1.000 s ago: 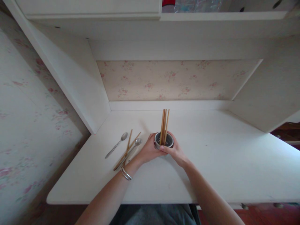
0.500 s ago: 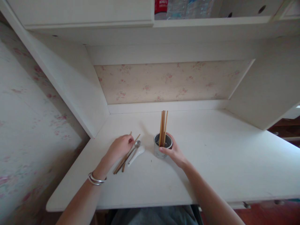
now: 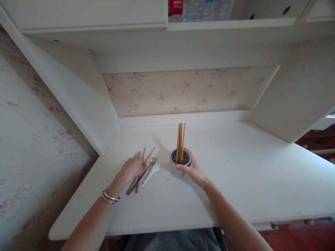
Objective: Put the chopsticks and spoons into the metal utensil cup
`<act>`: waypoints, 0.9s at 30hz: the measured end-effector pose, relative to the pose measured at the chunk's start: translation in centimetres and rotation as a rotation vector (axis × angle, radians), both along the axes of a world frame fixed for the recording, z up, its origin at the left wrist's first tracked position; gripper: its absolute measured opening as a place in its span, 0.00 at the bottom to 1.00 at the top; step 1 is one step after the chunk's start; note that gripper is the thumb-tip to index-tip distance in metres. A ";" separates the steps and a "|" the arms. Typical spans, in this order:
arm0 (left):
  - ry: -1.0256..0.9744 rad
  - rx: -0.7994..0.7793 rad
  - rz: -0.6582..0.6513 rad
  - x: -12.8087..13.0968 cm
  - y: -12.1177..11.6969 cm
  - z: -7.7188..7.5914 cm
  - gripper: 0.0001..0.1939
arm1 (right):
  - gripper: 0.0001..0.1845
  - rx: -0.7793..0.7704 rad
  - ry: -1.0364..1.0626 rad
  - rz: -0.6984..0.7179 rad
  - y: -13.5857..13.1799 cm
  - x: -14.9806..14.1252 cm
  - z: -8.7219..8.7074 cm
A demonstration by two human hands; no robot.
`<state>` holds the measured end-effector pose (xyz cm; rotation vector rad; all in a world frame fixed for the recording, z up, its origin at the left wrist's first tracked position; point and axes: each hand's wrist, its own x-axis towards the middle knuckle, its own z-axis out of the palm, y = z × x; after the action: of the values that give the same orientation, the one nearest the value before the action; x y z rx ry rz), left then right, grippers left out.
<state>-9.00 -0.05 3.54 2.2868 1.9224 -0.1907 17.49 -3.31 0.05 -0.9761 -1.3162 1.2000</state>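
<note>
My right hand [image 3: 192, 170] is wrapped round a perforated metal utensil holder [image 3: 178, 172], which stands upright on the desk. Several wooden chopsticks [image 3: 179, 143] rise out of it. To the left, my left hand [image 3: 133, 167] is curled over a small pile of cutlery, its fingertips closed at the middle of a loose chopstick [image 3: 150, 154]; the exact grip is partly hidden. A metal spoon [image 3: 152, 161] and a white ceramic spoon [image 3: 155, 168] lie just right of those fingers. Behind the hand, the bowl of another metal spoon [image 3: 137, 153] shows.
The white desk [image 3: 251, 174] is bounded by a left side panel [image 3: 75, 80], a right side panel [image 3: 295, 94] and a flowered back wall [image 3: 180, 92]. Overhead, a shelf [image 3: 230, 25] holds plastic bottles [image 3: 204, 10].
My left hand has come slightly down and left along the chopsticks, uncovering the far metal spoon and chopstick ends. My right hand keeps its hold on the utensil holder. The view has shifted slightly.
</note>
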 end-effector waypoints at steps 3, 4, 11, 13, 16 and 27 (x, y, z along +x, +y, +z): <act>0.017 0.076 0.018 0.4 0.0 1.5 0.18 | 0.41 0.003 0.015 0.013 0.1 0.0 -0.2; 0.011 0.113 0.020 0.6 0.0 2.3 0.18 | 0.41 0.006 0.017 0.011 0.1 0.1 -0.2; -0.321 0.417 -0.118 3.7 0.2 9.3 0.17 | 0.42 0.019 0.008 0.001 0.1 0.1 -0.2; -0.554 0.473 -0.163 5.2 0.3 10.7 0.17 | 0.41 0.028 0.018 0.008 0.1 0.0 -0.1; -0.865 0.497 -0.186 7.5 0.8 11.0 0.18 | 0.40 0.029 0.029 0.021 0.0 0.0 0.2; -0.928 0.357 -0.114 11.1 1.8 3.1 0.14 | 0.42 0.047 0.003 0.023 0.1 0.1 0.4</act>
<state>2.13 1.74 6.59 2.0630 1.3808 1.0772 17.59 -3.24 0.44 -0.9276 -1.3507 1.1831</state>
